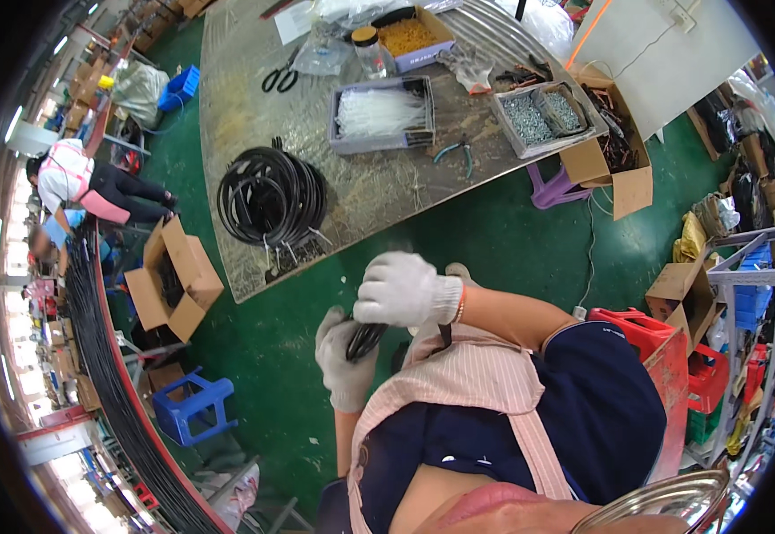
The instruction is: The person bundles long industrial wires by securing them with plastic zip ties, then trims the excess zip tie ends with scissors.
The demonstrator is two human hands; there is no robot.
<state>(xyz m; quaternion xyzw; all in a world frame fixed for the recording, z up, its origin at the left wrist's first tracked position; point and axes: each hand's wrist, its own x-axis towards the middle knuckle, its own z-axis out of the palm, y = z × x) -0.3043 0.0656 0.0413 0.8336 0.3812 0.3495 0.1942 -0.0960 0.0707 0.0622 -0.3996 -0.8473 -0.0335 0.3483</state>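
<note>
Both my hands wear white knitted gloves and are close together in front of the striped apron. My left hand (347,360) is wrapped round a small bundle of black cable (367,342). Just above it, my right hand (399,289) is curled closed at the upper end of the same bundle; its fingertips are partly hidden. Coils of black cable (272,196), bound with white ties, lie stacked at the table's near left corner. Beyond them stands a box of white cable ties (380,114). A pair of teal-handled pliers (455,153) lies to its right.
On the table (387,191) are black-handled scissors (282,78), a lidded jar (371,53), and a tray of small metal parts (539,116). Open cartons (174,280) and a blue stool (193,405) stand at left. A person (76,178) bends over far left.
</note>
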